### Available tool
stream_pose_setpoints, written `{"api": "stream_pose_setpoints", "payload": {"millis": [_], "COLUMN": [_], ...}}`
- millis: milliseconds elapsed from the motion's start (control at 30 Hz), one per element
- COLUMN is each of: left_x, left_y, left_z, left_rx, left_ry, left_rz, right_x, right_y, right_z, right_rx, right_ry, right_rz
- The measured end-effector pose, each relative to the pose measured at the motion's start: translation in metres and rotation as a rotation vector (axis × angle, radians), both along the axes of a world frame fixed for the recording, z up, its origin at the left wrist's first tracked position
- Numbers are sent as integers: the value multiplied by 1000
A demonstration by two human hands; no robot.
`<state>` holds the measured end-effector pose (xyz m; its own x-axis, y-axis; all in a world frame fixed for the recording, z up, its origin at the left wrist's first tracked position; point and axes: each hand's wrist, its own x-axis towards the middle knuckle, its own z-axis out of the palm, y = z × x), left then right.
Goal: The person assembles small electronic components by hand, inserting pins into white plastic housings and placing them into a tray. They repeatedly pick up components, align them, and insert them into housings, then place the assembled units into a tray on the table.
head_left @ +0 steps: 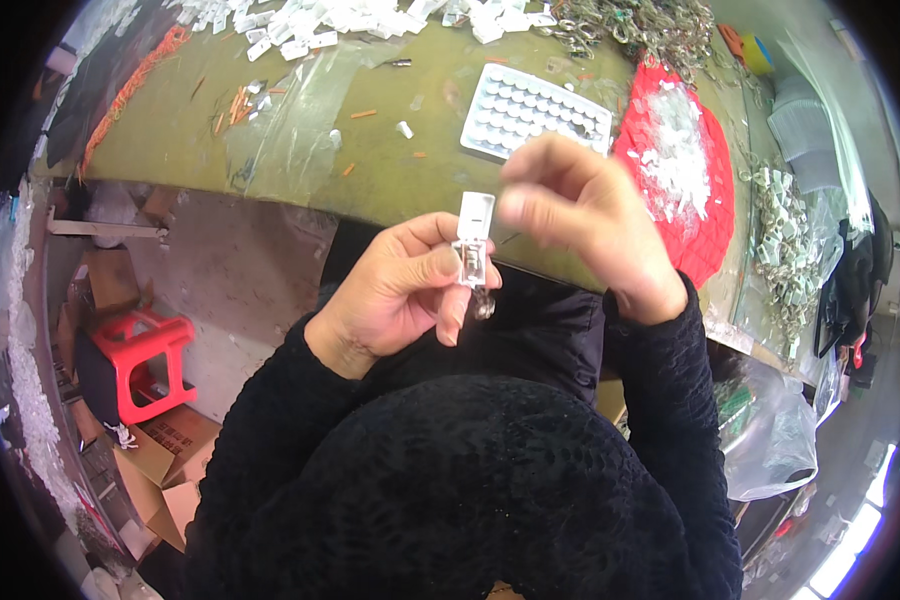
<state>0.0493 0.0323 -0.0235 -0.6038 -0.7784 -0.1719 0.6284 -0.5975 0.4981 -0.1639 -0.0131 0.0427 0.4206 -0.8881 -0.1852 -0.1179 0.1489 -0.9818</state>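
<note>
My left hand (390, 280) is closed on a small white hinged plastic case (473, 262), pinched between thumb and fingers. Its lid (476, 214) is swung up, and a small metal part shows inside the lower half. A bit of metal chain (484, 304) hangs beneath it by my fingers. Just right of the lid is my right hand (605, 220), thumb and fingers bent and smeared by motion. Whether anything is between those fingertips I cannot make out. Beyond the right hand, a white tray (482, 120) on the table holds rows of small round pieces.
White plastic pieces (320, 20) and metal chains (630, 25) are heaped at the far side. A red cloth (710, 225) bears white bits. More chained pieces (782, 240) lie at right. A red stool (145, 365) and cardboard boxes (170, 450) stand lower left.
</note>
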Motion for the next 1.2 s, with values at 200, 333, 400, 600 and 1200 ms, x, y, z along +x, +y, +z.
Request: {"api": "stream_pose_setpoints", "payload": {"millis": [200, 333, 400, 600, 1200], "left_x": [5, 5, 4, 0, -19], "left_y": [-7, -7, -7, -7, 13], "left_z": [-2, -4, -4, 0, 3], "left_rx": [59, 65, 73, 81, 11], "left_ry": [41, 44, 58, 65, -80], "left_rz": [66, 73, 67, 76, 73], "right_x": [6, 5, 3, 3, -1], "right_y": [-34, -34, -35, -23, 40], "right_z": [-34, -47, -45, -20, -17], "right_rx": [-912, -964, -943, -816, -1], "right_ry": [668, 736, 774, 546, -83], "right_rz": [-138, -143, -126, -116, -3]}}
